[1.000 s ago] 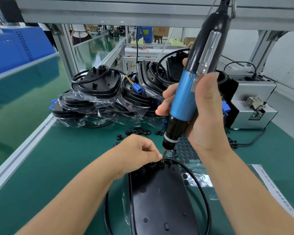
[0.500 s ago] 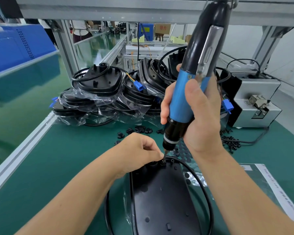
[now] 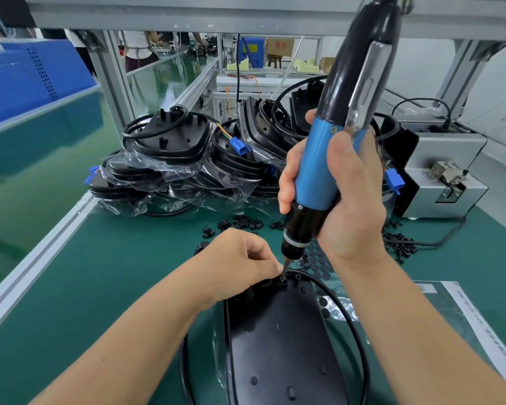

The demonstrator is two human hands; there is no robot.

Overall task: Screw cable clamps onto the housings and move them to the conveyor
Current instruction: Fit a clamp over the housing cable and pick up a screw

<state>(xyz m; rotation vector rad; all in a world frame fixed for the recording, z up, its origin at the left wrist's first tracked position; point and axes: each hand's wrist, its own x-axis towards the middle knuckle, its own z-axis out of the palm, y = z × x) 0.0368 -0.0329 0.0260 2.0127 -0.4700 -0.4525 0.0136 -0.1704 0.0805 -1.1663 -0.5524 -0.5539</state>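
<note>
Green-matted table (image 3: pixel 105 282): flat black plastic housing (image 3: pixel 278 346) lies below both hands. Left hand (image 3: pixel 240 261) pinches small black clamp (image 3: pixel 281 281); right hand (image 3: pixel 342 194) grips blue-black electric screwdriver (image 3: pixel 322 171), bit on clamp.

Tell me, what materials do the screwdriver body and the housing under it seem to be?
Screwdriver: the blue sleeve looks like anodised metal, with a satin sheen; the black upper part is glossy, probably plastic. Housing: probably moulded plastic, matte black, with small moulded bosses.

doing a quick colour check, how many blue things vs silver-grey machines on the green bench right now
blue connectors: 4
blue-bodied electric screwdriver: 1
grey screw feeder box: 1
total: 6
</note>
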